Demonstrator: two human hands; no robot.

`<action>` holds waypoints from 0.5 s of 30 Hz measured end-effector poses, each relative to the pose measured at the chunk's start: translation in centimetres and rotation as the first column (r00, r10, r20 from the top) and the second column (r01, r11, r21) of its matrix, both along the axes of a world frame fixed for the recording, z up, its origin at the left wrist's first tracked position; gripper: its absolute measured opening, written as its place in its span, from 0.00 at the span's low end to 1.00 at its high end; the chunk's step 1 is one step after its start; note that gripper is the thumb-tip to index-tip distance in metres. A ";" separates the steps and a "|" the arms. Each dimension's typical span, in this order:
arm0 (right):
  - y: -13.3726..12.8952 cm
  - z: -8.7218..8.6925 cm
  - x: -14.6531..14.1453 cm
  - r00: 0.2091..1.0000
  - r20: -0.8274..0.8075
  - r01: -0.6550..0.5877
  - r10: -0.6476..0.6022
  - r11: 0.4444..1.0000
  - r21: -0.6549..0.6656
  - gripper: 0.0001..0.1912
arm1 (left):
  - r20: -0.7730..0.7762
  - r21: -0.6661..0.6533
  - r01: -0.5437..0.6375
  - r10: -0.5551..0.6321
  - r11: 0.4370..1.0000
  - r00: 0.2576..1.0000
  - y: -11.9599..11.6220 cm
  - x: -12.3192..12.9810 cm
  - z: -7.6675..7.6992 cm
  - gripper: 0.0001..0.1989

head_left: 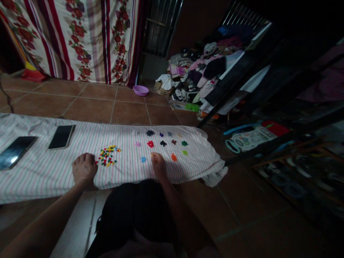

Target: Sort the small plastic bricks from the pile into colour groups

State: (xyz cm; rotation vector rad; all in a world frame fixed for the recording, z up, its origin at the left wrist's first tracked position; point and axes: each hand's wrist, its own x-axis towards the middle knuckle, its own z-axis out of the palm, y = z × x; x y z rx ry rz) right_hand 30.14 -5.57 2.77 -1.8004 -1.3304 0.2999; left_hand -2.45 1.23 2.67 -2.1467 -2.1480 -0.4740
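Note:
My left hand (84, 167) lies palm down on the striped cloth (53, 179), its fingers loosely spread. It is beside a mixed heap of small beads (108, 156) in yellow, red, green and other colours. My right hand (159, 165) is closed in a pinch, with a bit of yellow, seemingly a bead (152, 154), at its fingertips. Around it lie small piles sorted by colour: light blue (143, 159) to its left, orange (174, 157) to its right, red (150, 144) and black (163, 143) beyond. Several more piles stand farther back.
Two phones (61, 137) (16, 152) lie on the cloth at the left. Behind the table are a floral curtain (91, 39), a purple basin (141, 90) on the tiled floor and a heap of clothes (204, 71). A dark post (228, 96) stands at the right.

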 end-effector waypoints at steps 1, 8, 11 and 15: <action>-0.2 -0.1 0.7 1.000 0.005 0.027 -0.027 1.000 0.000 0.15 | 0.001 0.001 -0.003 0.003 1.000 1.000 0.0 0.0 0.0 0.14; -1.3 -0.7 3.8 0.989 0.078 0.128 -0.125 0.991 -0.045 0.15 | -0.001 0.003 0.003 -0.003 1.000 1.000 -0.1 0.1 0.1 0.13; -1.3 -1.0 4.3 0.984 0.112 0.146 -0.138 0.987 -0.066 0.15 | 0.004 0.008 0.005 -0.005 1.000 1.000 -0.2 0.2 0.3 0.13; -1.1 -1.4 4.9 0.981 0.139 0.144 -0.133 0.987 -0.071 0.15 | 0.031 -0.004 -0.004 0.004 1.000 1.000 -0.2 0.2 0.4 0.14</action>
